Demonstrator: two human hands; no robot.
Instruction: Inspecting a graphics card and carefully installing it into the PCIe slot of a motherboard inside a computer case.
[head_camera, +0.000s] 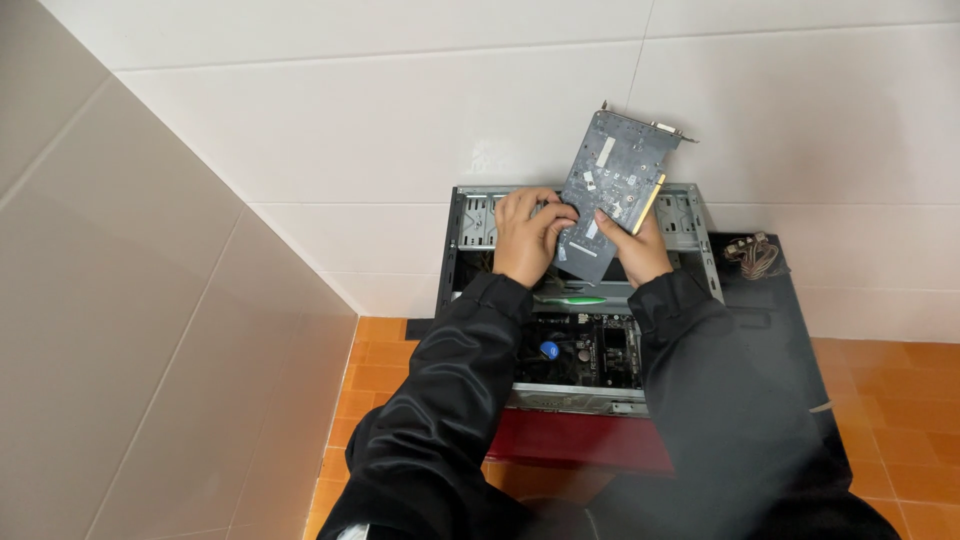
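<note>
left hand and right hand both grasping flat grey-blue rectangular circuit card | card tilted, above open metal computer case; gold edge strip right

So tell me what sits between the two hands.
In the head view, the lower end of the grey circuit card lies between the left hand and right hand; both grip it.

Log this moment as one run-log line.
left hand: grips lower end of flat grey circuit card | right hand: holds card's edge | card: tilted, lifted above open metal computer case | floor: orange tiles
</note>
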